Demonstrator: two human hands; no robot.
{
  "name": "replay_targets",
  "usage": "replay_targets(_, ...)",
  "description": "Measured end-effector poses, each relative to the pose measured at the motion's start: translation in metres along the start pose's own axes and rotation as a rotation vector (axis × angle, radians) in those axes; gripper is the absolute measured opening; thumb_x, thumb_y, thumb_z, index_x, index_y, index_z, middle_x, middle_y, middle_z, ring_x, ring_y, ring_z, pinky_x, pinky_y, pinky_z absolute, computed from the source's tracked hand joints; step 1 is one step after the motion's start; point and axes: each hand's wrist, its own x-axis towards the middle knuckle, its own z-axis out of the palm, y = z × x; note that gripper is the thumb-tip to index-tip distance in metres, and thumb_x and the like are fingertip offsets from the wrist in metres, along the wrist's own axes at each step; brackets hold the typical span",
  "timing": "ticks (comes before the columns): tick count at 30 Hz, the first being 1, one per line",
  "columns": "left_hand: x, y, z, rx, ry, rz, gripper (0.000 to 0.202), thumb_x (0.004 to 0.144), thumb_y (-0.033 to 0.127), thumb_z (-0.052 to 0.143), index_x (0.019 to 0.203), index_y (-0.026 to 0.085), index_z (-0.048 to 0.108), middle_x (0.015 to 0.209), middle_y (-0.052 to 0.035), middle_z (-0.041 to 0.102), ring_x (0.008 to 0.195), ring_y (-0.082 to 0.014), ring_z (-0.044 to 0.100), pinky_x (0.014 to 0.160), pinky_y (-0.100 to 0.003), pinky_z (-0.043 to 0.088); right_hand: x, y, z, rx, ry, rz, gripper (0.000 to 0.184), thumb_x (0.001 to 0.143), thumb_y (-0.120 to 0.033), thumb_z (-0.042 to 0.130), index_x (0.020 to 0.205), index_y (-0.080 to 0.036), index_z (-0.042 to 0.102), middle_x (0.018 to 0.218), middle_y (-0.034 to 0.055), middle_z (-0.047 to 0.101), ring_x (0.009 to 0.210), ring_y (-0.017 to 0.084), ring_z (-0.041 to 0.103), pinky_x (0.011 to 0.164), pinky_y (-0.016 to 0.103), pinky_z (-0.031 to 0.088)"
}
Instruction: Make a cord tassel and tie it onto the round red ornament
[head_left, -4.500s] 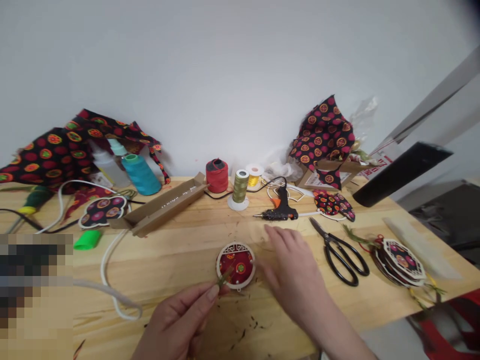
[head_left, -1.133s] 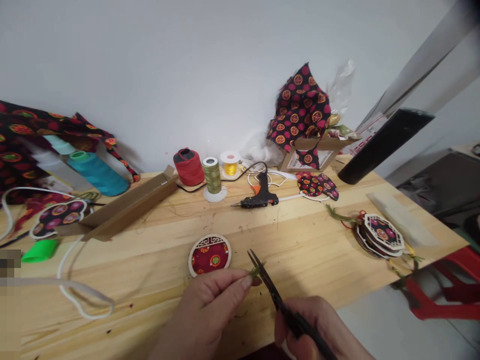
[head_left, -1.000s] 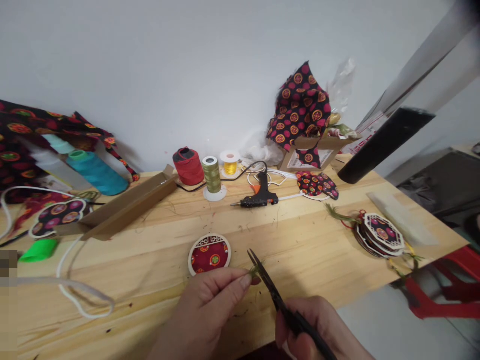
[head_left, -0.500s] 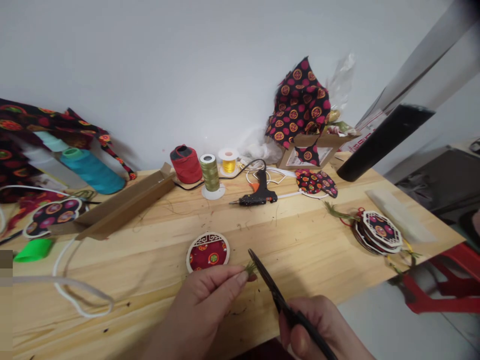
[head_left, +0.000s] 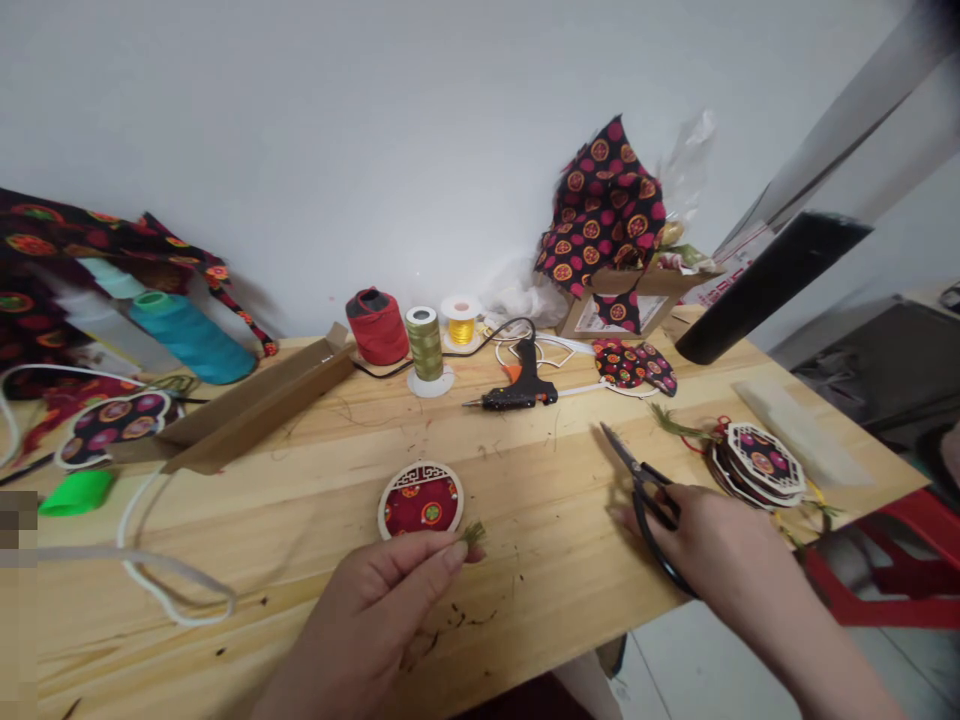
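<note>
My left hand is closed in a pinch on a small green thread tassel, whose cut ends poke out past the thumb and fingertip. Just behind that hand lies a round wooden-framed ornament with red patterned cloth and a fretwork top; its lower edge is partly covered by the hand. Farther right, my right hand grips black-handled scissors near the table's front edge, blades pointing up and left, away from the tassel. Dark thread scraps lie on the wood below the tassel.
A black glue gun lies mid-table, near green, red and yellow thread spools. A stack of framed ornaments sits at the right edge. At left are a cardboard trough and a white cord.
My right hand has carried the scissors to the right, away from the tassel, toward the table's right side. My left hand keeps its pinch and has shifted slightly left in view.
</note>
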Motion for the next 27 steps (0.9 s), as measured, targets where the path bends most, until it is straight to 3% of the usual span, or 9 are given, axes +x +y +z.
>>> replay_targets(7,-0.004,-0.011,-0.025,0.024,0.065,-0.016,0.036,0.063,0.051,0.070,0.069,0.016,0.074,0.043,0.0103,0.022,0.043,-0.0073,0.016,0.041,-0.020,0.011,0.023,0.010,-0.016,-0.103,-0.117,-0.050,0.030,0.081,-0.033,0.046,0.066,-0.015,0.064,0.065,0.0145,0.068,0.065,0.027,0.067,0.052,0.028,0.037)
replay_targets(16,-0.007,-0.026,-0.049,-0.180,0.124,-0.055,0.036,0.059,0.051,0.075,0.067,0.015,0.073,0.045,0.0102,0.023,0.046,-0.0071,0.013,0.040,-0.017,0.013,0.029,0.008,-0.031,-0.189,-0.086,-0.036,0.027,0.078,-0.031,0.055,0.062,-0.012,0.066,0.069,0.0172,0.069,0.069,0.032,0.067,0.058,0.035,0.046)
replay_targets(18,-0.008,-0.026,-0.051,-0.212,0.113,-0.067,0.035,0.061,0.049,0.075,0.067,0.015,0.073,0.045,0.0103,0.023,0.046,-0.0075,0.013,0.040,-0.017,0.014,0.021,-0.007,-0.034,-0.047,-0.056,-0.205,0.026,0.083,-0.026,0.049,0.075,-0.012,0.070,0.081,0.0165,0.071,0.077,0.030,0.068,0.067,0.039,0.051)
replay_targets(20,-0.009,-0.025,-0.051,-0.227,0.099,-0.069,0.034,0.061,0.049,0.075,0.067,0.015,0.072,0.045,0.0103,0.023,0.047,-0.0080,0.013,0.041,-0.017,0.014,0.014,-0.029,-0.032,0.236,0.021,-0.543,0.031,0.087,-0.017,0.041,0.101,-0.015,0.068,0.105,0.0128,0.069,0.095,0.025,0.066,0.084,0.039,0.051)
replay_targets(22,-0.009,-0.024,-0.052,-0.233,0.092,-0.056,0.034,0.061,0.048,0.075,0.064,0.015,0.071,0.044,0.0099,0.025,0.047,-0.0084,0.014,0.041,-0.018,0.014,0.012,-0.054,-0.024,0.459,0.073,-0.838,0.046,0.085,-0.007,0.036,0.125,-0.018,0.055,0.127,0.0092,0.059,0.114,0.020,0.057,0.099,0.038,0.045)
replay_targets(24,-0.010,-0.022,-0.052,-0.243,0.085,-0.050,0.033,0.061,0.048,0.075,0.061,0.016,0.070,0.044,0.0095,0.027,0.047,-0.0086,0.014,0.040,-0.019,0.015,0.016,-0.076,-0.013,0.549,0.072,-0.967,0.060,0.078,0.000,0.036,0.134,-0.019,0.046,0.136,0.0080,0.051,0.125,0.019,0.047,0.106,0.039,0.039)
replay_targets(27,-0.011,-0.023,-0.055,-0.239,0.079,-0.049,0.032,0.062,0.047,0.075,0.058,0.016,0.067,0.044,0.0093,0.028,0.047,-0.0085,0.015,0.041,-0.019,0.016,0.027,-0.092,0.002,0.599,0.085,-1.026,0.069,0.072,0.004,0.035,0.137,-0.016,0.042,0.141,0.0102,0.044,0.131,0.020,0.040,0.109,0.042,0.033)
